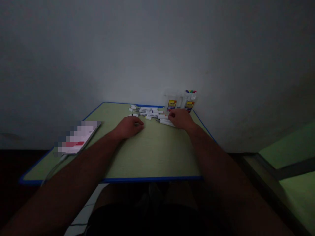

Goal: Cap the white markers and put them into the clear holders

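Observation:
My left hand (130, 126) rests low over the table, its fingers curled in with thumb and fingertips close together. Whatever is between them, if anything, is too dark and small to name. Just beyond it lies a loose pile of white markers (150, 112), some with their tips uncovered, with loose white caps (148, 118) among them. My right hand (181, 118) is closed at the pile's right end, fingertips bent down beside the marker ends. Uncapped white markers (165, 122) lie partly beneath it, and what its fingers grip is hidden.
A clear plastic marker case (171, 103) stands at the back right. Beside it, another case (189, 104) holds upright markers with coloured ends. A tablet-like device (83, 136), partly pixelated, lies at left with a cable (52, 168). The blue-edged table (152, 157) meets a grey wall.

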`<action>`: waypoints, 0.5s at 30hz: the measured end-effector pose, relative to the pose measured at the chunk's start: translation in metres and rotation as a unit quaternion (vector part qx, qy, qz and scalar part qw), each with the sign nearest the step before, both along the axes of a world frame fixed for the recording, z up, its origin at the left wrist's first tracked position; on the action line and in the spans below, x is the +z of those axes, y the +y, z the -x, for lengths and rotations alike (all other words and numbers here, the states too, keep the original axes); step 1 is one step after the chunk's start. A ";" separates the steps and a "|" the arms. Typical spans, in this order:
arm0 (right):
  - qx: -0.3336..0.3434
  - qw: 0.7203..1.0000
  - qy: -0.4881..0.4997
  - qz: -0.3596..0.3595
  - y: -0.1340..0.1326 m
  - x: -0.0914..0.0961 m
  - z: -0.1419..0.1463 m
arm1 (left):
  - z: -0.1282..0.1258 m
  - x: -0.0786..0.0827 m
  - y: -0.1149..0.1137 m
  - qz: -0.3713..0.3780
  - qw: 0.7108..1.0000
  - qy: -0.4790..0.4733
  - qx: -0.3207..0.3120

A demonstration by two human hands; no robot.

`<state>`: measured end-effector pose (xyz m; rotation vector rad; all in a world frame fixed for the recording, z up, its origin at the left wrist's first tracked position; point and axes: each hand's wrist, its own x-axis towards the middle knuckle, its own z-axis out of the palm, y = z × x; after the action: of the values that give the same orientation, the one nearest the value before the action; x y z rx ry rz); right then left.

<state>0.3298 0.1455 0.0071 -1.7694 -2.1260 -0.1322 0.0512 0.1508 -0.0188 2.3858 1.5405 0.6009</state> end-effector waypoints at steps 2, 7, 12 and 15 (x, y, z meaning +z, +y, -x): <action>0.003 1.000 -0.016 0.015 -0.002 0.003 0.001 | 0.001 -0.002 0.002 -0.021 1.000 0.008 0.018; 0.003 0.999 -0.030 0.036 -0.006 0.007 0.003 | 0.000 -0.012 0.010 -0.122 0.992 0.029 -0.005; 0.008 0.999 -0.026 0.043 -0.006 0.006 0.004 | -0.012 -0.016 0.014 -0.174 0.982 0.065 -0.047; 0.010 0.998 -0.030 0.045 -0.006 0.004 0.003 | -0.019 -0.015 0.012 -0.143 0.985 0.094 -0.029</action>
<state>0.3268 0.1399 0.0111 -1.8141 -2.2239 -0.0853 0.0703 0.1625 -0.0334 2.7641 1.5405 0.6387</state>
